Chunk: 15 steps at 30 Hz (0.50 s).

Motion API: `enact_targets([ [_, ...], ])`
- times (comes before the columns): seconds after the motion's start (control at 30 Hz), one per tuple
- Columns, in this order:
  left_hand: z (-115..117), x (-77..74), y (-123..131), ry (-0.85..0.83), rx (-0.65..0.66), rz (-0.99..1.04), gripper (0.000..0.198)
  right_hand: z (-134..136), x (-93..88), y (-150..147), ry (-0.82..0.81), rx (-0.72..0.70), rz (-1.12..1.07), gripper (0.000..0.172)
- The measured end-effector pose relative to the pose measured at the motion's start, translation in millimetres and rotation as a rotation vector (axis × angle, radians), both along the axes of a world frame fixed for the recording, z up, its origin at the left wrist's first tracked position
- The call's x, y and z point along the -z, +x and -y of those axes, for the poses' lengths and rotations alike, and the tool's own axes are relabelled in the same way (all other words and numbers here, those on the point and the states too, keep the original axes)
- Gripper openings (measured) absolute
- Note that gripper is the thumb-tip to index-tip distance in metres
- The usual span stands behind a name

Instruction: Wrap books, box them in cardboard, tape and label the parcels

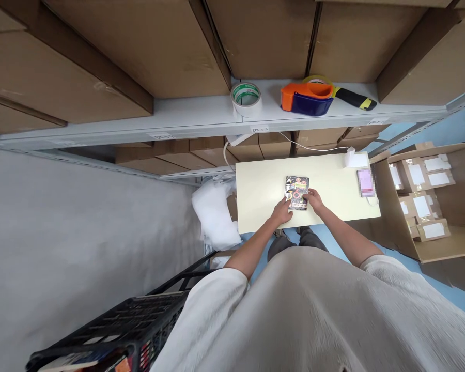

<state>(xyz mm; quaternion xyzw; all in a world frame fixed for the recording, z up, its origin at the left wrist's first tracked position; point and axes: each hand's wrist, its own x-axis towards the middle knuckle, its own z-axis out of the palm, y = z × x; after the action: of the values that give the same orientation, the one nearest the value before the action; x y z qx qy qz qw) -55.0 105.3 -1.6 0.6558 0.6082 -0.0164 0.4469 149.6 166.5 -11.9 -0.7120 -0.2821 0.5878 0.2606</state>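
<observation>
A small book point(297, 187) with a dark, colourful cover and large numerals lies on or just over the pale yellow tabletop point(258, 196). My left hand point(282, 212) grips its lower left edge, thumb on the cover. At the right edge my right hand point(314, 200) also holds it, with the fingertips on the side. Whether the book touches the table cannot be made out. Most of the fingers under the book are hidden.
Above the table, a shelf holds a tape roll point(247, 99), an orange and blue tape dispenser point(307, 98), a cutter knife point(355, 98) and large cartons. A white device point(355, 159) sits at the table's right. An open carton point(442, 243) with small boxes and a black crate point(139, 318) flank me.
</observation>
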Motion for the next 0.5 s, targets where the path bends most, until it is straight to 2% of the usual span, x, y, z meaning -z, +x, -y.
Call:
enact_targets([
  [0.1, 2.6, -0.4, -1.4, -0.006, -0.018, -0.009, 0.07, -5.3, -4.2, -2.0, -0.059, 0.055, 0.032, 0.06],
  [0.33, 3.9, -3.7, -1.4, 0.03, -0.053, -0.048, 0.071, -7.9, -4.2, 0.1, -0.103, -0.061, -0.02, 0.045],
  [0.5, 1.0, -16.2, 5.6, 0.049, -0.148, 0.011, 0.075, -3.5, -15.3, -10.7, -0.058, -0.072, 0.005, 0.04],
])
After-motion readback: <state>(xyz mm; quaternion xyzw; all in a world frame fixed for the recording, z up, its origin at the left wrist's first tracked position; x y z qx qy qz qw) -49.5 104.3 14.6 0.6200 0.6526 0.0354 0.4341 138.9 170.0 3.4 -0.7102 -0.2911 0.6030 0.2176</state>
